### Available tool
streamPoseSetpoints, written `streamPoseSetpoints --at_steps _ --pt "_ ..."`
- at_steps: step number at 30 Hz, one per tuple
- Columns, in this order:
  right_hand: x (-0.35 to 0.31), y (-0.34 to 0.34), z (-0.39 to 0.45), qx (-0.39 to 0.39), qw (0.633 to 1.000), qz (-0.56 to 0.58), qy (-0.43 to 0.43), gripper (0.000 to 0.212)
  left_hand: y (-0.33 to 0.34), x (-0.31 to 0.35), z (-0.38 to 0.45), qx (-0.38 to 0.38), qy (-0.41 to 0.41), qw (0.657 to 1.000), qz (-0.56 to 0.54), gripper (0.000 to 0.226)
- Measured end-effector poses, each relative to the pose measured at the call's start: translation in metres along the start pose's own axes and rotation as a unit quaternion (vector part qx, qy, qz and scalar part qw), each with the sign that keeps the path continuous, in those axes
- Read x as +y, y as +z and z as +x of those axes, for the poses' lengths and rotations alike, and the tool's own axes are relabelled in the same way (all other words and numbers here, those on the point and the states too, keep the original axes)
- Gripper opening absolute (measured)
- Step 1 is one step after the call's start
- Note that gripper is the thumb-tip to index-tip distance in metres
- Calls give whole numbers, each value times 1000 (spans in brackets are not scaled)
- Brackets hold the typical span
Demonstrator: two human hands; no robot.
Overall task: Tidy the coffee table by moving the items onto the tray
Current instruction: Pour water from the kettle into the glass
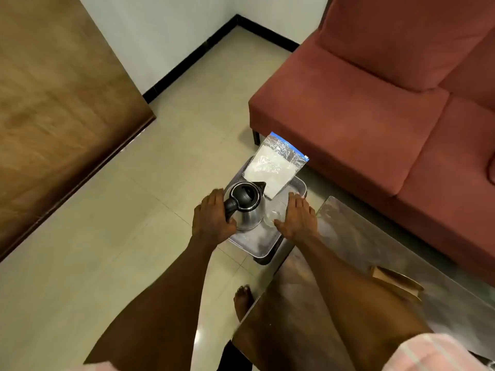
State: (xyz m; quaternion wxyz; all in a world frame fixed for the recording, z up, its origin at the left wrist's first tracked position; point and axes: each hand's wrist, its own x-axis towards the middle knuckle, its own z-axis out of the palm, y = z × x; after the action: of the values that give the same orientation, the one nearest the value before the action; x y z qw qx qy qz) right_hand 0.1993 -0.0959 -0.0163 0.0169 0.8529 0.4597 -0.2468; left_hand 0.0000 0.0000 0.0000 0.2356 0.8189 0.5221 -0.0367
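Note:
A grey metal tray (pixel 258 243) sits off the end of the glass coffee table (pixel 361 236), above the floor. On it stand a steel kettle (pixel 247 203) with a black lid, a clear glass (pixel 272 216) beside it, and a zip bag of white powder (pixel 270 167) leaning over the far rim. My left hand (pixel 211 220) grips the tray's left edge next to the kettle's handle. My right hand (pixel 298 219) holds the right edge, thumb over the rim and fingers stretched along it.
A brown paper item (pixel 396 286) lies on the glass table at the right. A red sofa (pixel 375 103) stands behind the tray and table. A wooden door (pixel 53 103) is at the left. My bare foot (pixel 242 301) rests on the tiled floor.

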Motion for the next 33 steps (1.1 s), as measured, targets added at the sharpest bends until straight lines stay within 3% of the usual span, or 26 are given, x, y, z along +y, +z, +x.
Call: streamPoseSetpoints --at_steps 6,9,17,23,33 --pt "-1 39 29 -66 995 64 46 102 27 -8 29 -36 -75 995 -55 43" --pt "-1 53 45 -63 993 77 57 102 35 -6 42 -37 -114 987 -104 42" --pt "1 80 74 -44 994 74 65 96 52 -10 61 -57 -174 977 -108 39" --pt "6 80 73 -4 990 130 60 92 56 -12 62 -31 -166 975 -141 18" --pt "43 34 24 74 975 199 65 100 45 12 24 28 -138 979 -151 15"
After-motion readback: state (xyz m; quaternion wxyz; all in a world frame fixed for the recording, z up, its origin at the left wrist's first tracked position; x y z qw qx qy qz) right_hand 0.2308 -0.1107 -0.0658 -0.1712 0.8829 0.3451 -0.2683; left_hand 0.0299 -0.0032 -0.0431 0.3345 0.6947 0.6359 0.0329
